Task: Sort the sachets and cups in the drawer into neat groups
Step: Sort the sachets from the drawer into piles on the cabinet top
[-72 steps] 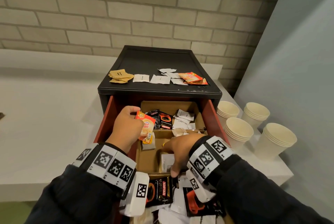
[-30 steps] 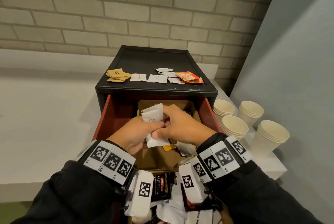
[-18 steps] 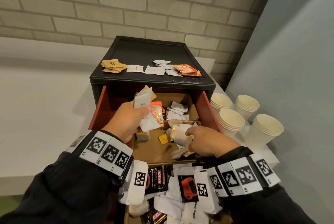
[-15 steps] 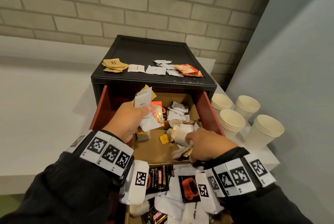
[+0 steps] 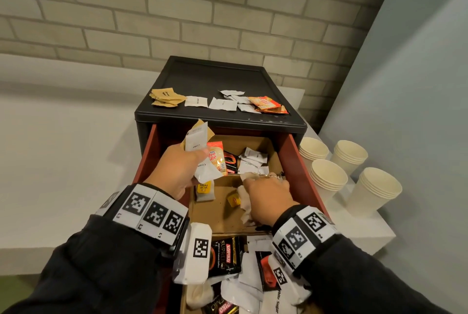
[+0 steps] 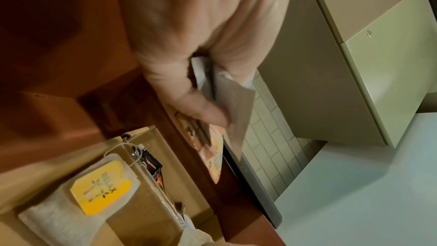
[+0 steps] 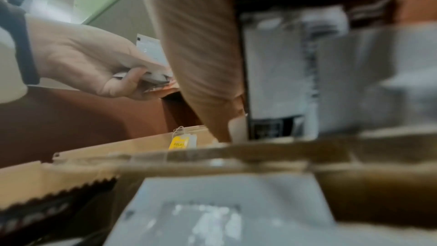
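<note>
On top of the black cabinet (image 5: 220,80) some sachets (image 5: 220,103) already lie in small groups and cup stacks (image 5: 349,177) stand beside it, but the drawer (image 5: 301,161) remains mixed: the left hand (image 5: 177,169) clutches a fan of sachets (image 5: 200,154) above it, and the right hand (image 5: 268,197) digs inside, grip hidden.

We count four cup stacks (image 5: 329,177) beside the drawer and two orange sachets (image 5: 266,103) on top.

"RELAX" on tea bag tag (image 6: 101,188), "KOPIKO" on black sachet (image 5: 226,258)
</note>
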Demonstrator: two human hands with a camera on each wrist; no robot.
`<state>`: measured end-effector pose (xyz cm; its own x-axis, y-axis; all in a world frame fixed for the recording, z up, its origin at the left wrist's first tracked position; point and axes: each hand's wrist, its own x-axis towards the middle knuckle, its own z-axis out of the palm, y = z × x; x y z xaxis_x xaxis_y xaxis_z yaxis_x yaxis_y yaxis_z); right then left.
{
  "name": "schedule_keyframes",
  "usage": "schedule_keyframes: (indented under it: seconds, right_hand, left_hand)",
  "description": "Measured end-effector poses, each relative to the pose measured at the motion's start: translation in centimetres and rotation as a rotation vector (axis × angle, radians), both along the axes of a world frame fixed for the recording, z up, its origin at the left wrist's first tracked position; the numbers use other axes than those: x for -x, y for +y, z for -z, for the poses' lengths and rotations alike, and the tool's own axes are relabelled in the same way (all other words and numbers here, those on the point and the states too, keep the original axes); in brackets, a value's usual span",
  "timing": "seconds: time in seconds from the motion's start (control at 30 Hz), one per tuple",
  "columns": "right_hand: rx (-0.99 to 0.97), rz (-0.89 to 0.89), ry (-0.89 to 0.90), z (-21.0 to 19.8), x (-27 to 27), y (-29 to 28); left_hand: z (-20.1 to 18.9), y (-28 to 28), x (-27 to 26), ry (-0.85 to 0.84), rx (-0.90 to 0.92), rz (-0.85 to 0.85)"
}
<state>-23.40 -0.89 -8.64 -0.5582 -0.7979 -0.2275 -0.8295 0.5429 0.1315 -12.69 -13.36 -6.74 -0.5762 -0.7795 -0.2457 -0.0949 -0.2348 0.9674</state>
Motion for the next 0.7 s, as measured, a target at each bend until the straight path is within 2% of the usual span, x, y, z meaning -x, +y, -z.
schedule_keyframes:
  seconds: [0.07, 0.13, 0.2, 0.3, 0.33, 0.4, 0.47, 0.53, 0.63, 0.7]
  right_hand:
    - [0.010, -0.076, 0.033, -0.1, 0.0, -0.3]
    - [0.053, -0.115, -0.038, -0.2, 0.1, -0.4]
    - [0.161, -0.088, -0.185, -0.6, 0.4, -0.5]
    - [0.414, -0.009, -0.511, -1.7, 0.8, -0.8]
    - [0.481, 0.010, -0.575, -2.1, 0.9, -1.0]
    - [0.511, 0.028, -0.547, -2.4, 1.5, -1.3]
    - [0.411, 0.003, -0.377, -2.1, 2.0, -1.4]
    - [0.200, -0.054, -0.226, -1.3, 2.1, -1.4]
    - [-0.095, -0.098, -0.169, 0.2, 2.0, -1.5]
    - [-0.138, -0.117, -0.159, 0.7, 1.9, -1.8]
  left_hand:
    - [0.0, 0.0, 0.0, 0.002, -0.006, -0.003]
    - [-0.1, 0.0, 0.0, -0.001, -0.006, 0.000]
    - [-0.1, 0.0, 0.0, -0.008, -0.003, -0.003]
    - [-0.1, -0.2, 0.0, -0.002, -0.012, -0.005]
    - [-0.1, -0.3, 0.0, -0.001, -0.015, -0.004]
    - [-0.1, -0.4, 0.0, 0.006, -0.021, -0.005]
    - [-0.1, -0.4, 0.0, 0.004, -0.018, -0.012]
    - [0.0, -0.4, 0.1, 0.001, -0.011, -0.019]
    - [0.1, -0.5, 0.1, -0.007, -0.009, -0.021]
    - [0.1, -0.6, 0.1, -0.018, -0.005, -0.025]
